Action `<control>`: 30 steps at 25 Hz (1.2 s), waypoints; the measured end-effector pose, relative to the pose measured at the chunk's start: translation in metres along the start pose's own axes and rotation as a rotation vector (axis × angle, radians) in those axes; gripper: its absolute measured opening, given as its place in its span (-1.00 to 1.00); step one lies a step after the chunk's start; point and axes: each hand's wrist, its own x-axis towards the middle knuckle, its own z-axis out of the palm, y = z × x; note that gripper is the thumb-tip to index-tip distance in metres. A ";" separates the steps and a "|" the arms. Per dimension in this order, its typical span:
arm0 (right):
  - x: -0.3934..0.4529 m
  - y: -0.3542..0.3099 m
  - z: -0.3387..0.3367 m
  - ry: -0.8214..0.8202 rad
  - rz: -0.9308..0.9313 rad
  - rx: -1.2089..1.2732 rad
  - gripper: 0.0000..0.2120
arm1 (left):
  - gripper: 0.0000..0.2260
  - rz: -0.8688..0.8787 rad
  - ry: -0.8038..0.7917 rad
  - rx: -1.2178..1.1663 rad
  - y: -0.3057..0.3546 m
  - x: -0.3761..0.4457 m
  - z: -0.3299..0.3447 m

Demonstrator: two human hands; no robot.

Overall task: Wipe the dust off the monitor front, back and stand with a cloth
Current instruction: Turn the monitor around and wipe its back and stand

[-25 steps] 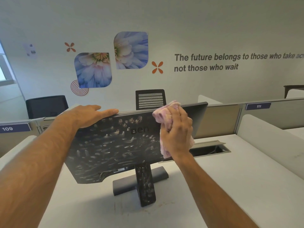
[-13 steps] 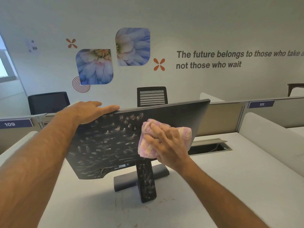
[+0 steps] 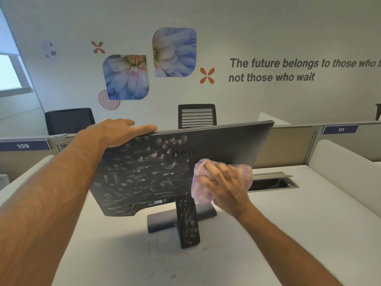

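Observation:
A black monitor (image 3: 144,174) stands on the white desk with its back toward me, tilted and streaked with pale dust marks on its left half. Its stand (image 3: 186,221) is dusty too. My left hand (image 3: 121,131) lies flat along the monitor's top left edge. My right hand (image 3: 224,186) presses a bunched pink and purple cloth (image 3: 201,188) against the lower right of the back panel. The right part of the back looks dark and free of marks.
The white desk (image 3: 288,234) has an open cable slot (image 3: 272,182) right of the monitor. Low partitions labelled 109 (image 3: 22,145) and 111 (image 3: 340,129) run behind, with a rounded white divider (image 3: 340,159) at the right. Two black chairs (image 3: 196,115) stand beyond.
My right hand has carried the cloth from the top right edge of the monitor's back down to its lower right part. My left hand has stayed on the top edge.

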 end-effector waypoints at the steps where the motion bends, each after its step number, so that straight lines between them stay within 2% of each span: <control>1: 0.004 -0.001 -0.002 0.057 0.135 0.072 -0.26 | 0.27 -0.002 -0.002 -0.002 -0.001 0.000 0.000; 2: 0.007 -0.005 -0.003 0.108 0.237 0.128 -0.25 | 0.26 -0.003 -0.002 -0.004 -0.001 0.001 0.000; 3: 0.008 -0.010 -0.001 0.131 0.254 0.139 -0.26 | 0.25 -0.005 -0.002 -0.007 -0.002 0.001 0.000; 4: 0.005 -0.015 0.004 0.106 0.180 0.109 -0.29 | 0.25 -0.005 -0.002 -0.009 -0.002 0.001 0.000; 6: -0.012 -0.021 0.013 -0.053 -0.108 0.028 -0.33 | 0.24 -0.006 -0.001 -0.006 -0.003 0.002 0.001; 7: -0.018 -0.018 0.014 -0.114 -0.184 0.008 -0.35 | 0.24 -0.005 -0.001 -0.005 -0.003 0.002 0.001; 8: -0.020 -0.014 0.014 -0.120 -0.179 0.001 -0.35 | 0.24 -0.004 0.000 -0.005 -0.003 0.002 0.001; 11: -0.010 -0.014 0.014 0.022 0.071 0.083 -0.33 | 0.27 -0.009 -0.001 -0.013 -0.002 0.000 0.000; 12: -0.009 -0.016 0.015 0.036 0.081 0.079 -0.33 | 0.27 -0.010 0.000 -0.011 -0.001 0.000 0.000; 15: -0.024 -0.018 0.026 -0.134 -0.157 0.012 -0.34 | 0.25 -0.004 0.002 -0.009 -0.001 0.001 0.001; 17: -0.026 -0.012 0.023 -0.223 -0.233 0.014 -0.35 | 0.25 0.001 0.000 -0.008 -0.003 0.002 0.001; 22: -0.009 -0.012 0.017 -0.112 -0.129 0.042 -0.33 | 0.20 0.005 0.013 0.011 -0.004 0.005 -0.002; 26: -0.027 -0.018 0.021 -0.387 -0.349 0.006 -0.32 | 0.20 -0.004 0.009 -0.005 -0.004 0.005 0.000; 30: -0.017 -0.025 0.020 -0.261 -0.191 0.093 -0.36 | 0.20 -0.008 0.010 -0.013 -0.003 0.003 0.000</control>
